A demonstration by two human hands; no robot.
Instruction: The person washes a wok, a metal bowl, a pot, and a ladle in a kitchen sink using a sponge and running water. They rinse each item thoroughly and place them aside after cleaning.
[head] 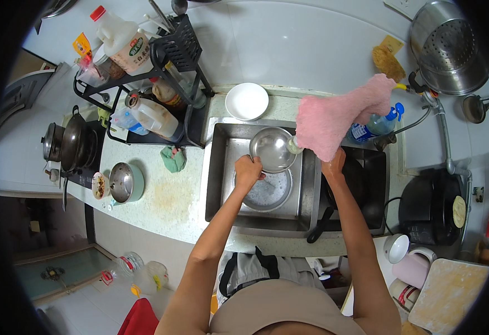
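Observation:
My left hand [248, 171] grips the rim of a shiny metal bowl [272, 149], tilted over the left basin of a stainless steel sink [223, 167]. Beneath it, a round metal basin [268, 190] holds cloudy, sudsy water. My right hand [333, 164] is raised at the lower edge of a pink cloth [332, 121], which drapes over the faucet; whether the fingers hold anything is hidden. The faucet's pale tip [294, 145] pokes out beside the metal bowl. A white bowl [247, 101] sits on the counter behind the sink.
A dark pan with a black handle [320, 225] lies in the right basin. Behind it stands a blue-capped bottle [370, 127]. A black rack [156, 144] with bottles, a green cloth [173, 159] and a pale green pot [137, 184] are left. A black appliance [426, 209] stands right.

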